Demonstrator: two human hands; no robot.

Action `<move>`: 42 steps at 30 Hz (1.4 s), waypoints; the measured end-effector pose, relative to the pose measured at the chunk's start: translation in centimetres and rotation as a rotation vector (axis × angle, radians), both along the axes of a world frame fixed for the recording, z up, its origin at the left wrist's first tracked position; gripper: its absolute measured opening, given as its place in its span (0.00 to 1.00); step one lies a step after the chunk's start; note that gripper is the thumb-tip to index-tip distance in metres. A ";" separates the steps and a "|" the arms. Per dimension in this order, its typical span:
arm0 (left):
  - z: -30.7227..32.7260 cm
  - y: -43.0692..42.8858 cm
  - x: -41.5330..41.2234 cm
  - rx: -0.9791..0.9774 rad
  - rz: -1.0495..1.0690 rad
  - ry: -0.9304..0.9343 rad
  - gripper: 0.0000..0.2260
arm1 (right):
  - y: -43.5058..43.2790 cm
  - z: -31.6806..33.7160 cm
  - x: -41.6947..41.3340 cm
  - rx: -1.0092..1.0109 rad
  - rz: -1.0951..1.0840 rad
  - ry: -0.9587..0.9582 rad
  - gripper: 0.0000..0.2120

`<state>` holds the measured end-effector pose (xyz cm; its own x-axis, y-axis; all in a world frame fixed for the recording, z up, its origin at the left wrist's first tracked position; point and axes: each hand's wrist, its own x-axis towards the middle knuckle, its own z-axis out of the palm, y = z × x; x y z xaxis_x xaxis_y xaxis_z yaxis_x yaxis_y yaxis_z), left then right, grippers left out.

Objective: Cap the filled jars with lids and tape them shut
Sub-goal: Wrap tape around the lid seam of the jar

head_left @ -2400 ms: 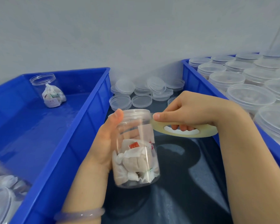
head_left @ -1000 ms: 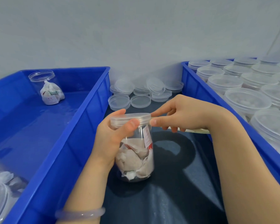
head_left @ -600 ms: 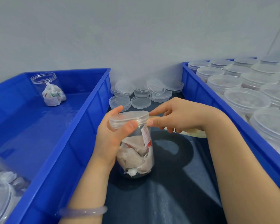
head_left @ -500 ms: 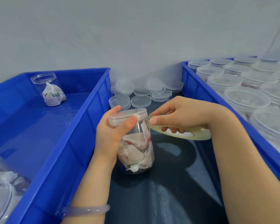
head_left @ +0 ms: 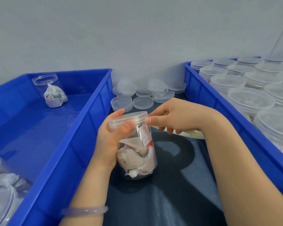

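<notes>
A clear plastic jar (head_left: 137, 154) filled with white pouches stands tilted on the dark table, capped with a clear lid (head_left: 129, 119). My left hand (head_left: 109, 141) grips the jar near its top, thumb across the lid's rim. My right hand (head_left: 175, 116) holds a roll of clear tape (head_left: 191, 133) with its fingers through the core, and its thumb presses at the lid's right edge. Whether a tape strip lies on the lid is too faint to tell.
A blue bin (head_left: 82, 131) at left holds an uncapped filled jar (head_left: 52, 92) and more jars at its near corner. A blue bin (head_left: 201, 92) at right is packed with several capped jars (head_left: 250, 101). Loose clear lids (head_left: 142, 93) lie against the wall.
The jar has been turned in my left hand and lowered, its label now facing right. My right hand with the tape roll stays at the lid's right edge.
</notes>
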<state>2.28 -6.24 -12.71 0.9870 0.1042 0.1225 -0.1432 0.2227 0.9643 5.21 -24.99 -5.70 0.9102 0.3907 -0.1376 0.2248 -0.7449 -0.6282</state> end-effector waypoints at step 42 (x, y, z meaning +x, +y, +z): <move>7.3 -1.0 1.1 1.250 -0.370 -0.117 0.22 | -1.8 -2.4 -0.4 0.257 -0.020 -0.004 0.26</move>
